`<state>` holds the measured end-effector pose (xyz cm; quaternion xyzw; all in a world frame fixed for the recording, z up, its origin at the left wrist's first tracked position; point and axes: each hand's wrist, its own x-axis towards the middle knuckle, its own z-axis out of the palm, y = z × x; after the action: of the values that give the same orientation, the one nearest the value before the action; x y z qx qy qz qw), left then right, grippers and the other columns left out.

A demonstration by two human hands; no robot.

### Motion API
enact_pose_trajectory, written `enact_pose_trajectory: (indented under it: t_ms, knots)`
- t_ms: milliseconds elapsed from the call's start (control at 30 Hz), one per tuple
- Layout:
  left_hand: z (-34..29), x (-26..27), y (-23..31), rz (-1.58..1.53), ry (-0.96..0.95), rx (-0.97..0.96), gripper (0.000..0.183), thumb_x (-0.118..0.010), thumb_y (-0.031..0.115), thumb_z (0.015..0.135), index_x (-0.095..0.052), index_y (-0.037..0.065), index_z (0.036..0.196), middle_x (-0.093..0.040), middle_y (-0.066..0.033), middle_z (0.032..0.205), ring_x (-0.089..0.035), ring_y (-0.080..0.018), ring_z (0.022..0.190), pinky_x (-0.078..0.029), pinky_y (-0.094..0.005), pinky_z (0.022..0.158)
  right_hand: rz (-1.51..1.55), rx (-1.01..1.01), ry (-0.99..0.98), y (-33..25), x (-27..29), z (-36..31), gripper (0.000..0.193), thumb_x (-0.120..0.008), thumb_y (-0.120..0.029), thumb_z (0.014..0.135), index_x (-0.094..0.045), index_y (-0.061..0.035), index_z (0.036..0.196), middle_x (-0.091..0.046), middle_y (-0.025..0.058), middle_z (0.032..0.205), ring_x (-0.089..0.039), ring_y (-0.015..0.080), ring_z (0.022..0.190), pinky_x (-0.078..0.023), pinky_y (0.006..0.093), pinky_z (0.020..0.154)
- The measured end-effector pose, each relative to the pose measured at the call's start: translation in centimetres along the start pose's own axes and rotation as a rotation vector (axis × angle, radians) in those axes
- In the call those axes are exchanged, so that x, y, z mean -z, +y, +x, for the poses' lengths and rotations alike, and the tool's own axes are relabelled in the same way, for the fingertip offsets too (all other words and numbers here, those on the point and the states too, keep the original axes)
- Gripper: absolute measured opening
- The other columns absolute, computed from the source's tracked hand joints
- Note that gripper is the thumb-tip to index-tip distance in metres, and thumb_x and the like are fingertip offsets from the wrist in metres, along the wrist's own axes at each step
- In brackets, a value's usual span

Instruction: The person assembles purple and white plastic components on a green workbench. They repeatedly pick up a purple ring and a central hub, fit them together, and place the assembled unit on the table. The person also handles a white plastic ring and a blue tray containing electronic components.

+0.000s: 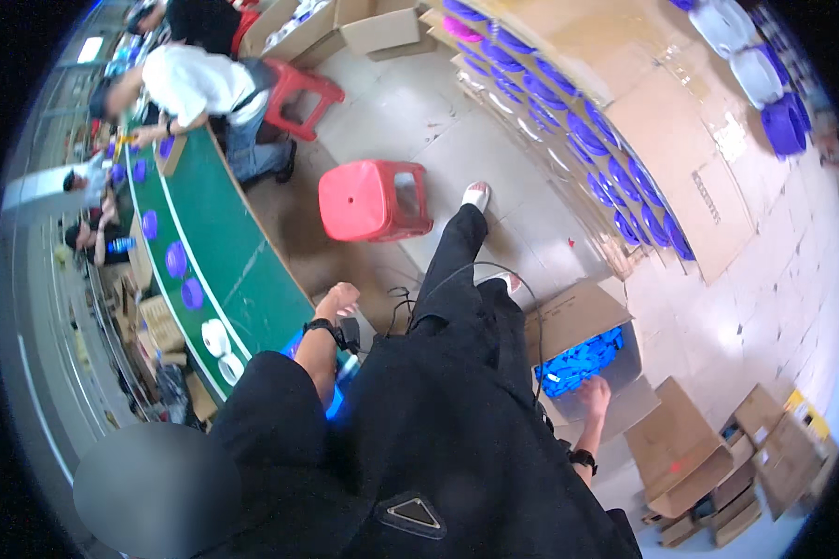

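My left hand (342, 299) hangs beside the green-topped workbench (268, 277), its fingers loosely curled with nothing visible in them. A dark band circles that wrist. My right hand (595, 395) is at the near side of an open cardboard box (576, 309), fingers bent but slightly apart, and I see nothing held. Inside the box lies a heap of small blue pieces (583, 361); their kind is too small to tell. Whether my fingertips touch them I cannot tell. My right wrist also wears a dark band.
A red plastic stool (356, 202) stands ahead; another stool (298, 98) is near a person in white (196, 84) at the bench. Purple bowls (177, 260) line the belt. Layered cardboard with purple items (587, 135) stands right, cardboard boxes (676, 447) lower right. A thin cable (480, 265) loops across my legs.
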<state>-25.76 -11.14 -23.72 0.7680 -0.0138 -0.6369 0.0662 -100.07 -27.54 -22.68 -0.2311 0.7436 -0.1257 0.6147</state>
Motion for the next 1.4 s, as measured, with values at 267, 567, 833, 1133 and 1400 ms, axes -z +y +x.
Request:
enact_pose_trajectory:
  t_ms: [267, 567, 833, 1133, 1400]
  knots:
    - [-5.8, -11.4, 4.4, 0.005, 0.051, -0.167, 0.036, -0.045, 0.017, 0.093, -0.061, 0.006, 0.123, -0.07, -0.0122, 0.098, -0.069, -0.0208, 0.082, -0.058, -0.0337, 0.069, -0.23, 0.204, -0.189, -11.7, 2.3, 2.1, 0.037, -0.05, -0.028, 0.099, -0.054, -0.0048, 0.127, -0.068, 0.0139, 0.098, -0.067, 0.0192, 0.077, -0.055, 0.03, 0.064]
    - [-5.9, -8.1, 6.6, -0.31, 0.236, -0.556, 0.032, -0.049, 0.015, 0.094, -0.06, 0.003, 0.121, -0.068, -0.0114, 0.098, -0.065, -0.0172, 0.085, -0.054, -0.0325, 0.074, -0.641, -0.106, -0.227, -14.7, 1.5, 2.9, 0.032, -0.052, -0.029, 0.095, -0.061, -0.0036, 0.113, -0.069, 0.0134, 0.089, -0.066, 0.0198, 0.066, -0.055, 0.0312, 0.055]
    - [4.1, 1.4, 1.6, 0.704, 0.407, -0.87, 0.027, -0.054, 0.02, 0.088, -0.068, -0.002, 0.092, -0.068, -0.0215, 0.088, -0.067, -0.0283, 0.079, -0.054, -0.0388, 0.063, -0.38, 0.435, -0.29, -26.7, -14.0, 2.6, 0.026, -0.056, -0.02, 0.094, -0.064, 0.0008, 0.107, -0.07, 0.0113, 0.084, -0.067, 0.0177, 0.072, -0.055, 0.0299, 0.064]
    - [3.1, 11.4, 43.0, 0.403, 0.072, -1.173, 0.02, -0.061, 0.011, 0.085, -0.069, 0.001, 0.1, -0.07, -0.0136, 0.078, -0.069, -0.0188, 0.074, -0.054, -0.035, 0.065, -0.78, 0.593, 0.005, -38.9, -15.1, -6.1, 0.021, -0.066, -0.021, 0.086, -0.069, -0.0046, 0.1, -0.072, 0.0138, 0.095, -0.068, 0.0242, 0.085, -0.054, 0.0368, 0.08]
    - [-23.4, -4.5, 77.3, 0.897, -0.15, -1.573, 0.022, -0.062, 0.021, 0.09, -0.067, 0.004, 0.102, -0.059, -0.0046, 0.067, -0.053, -0.011, 0.062, -0.046, -0.0302, 0.06, -0.587, 0.821, 0.504, -50.1, -3.7, -5.4, 0.015, -0.065, -0.009, 0.082, -0.065, -0.0051, 0.096, -0.069, 0.0093, 0.09, -0.066, 0.0215, 0.086, -0.051, 0.0348, 0.08]
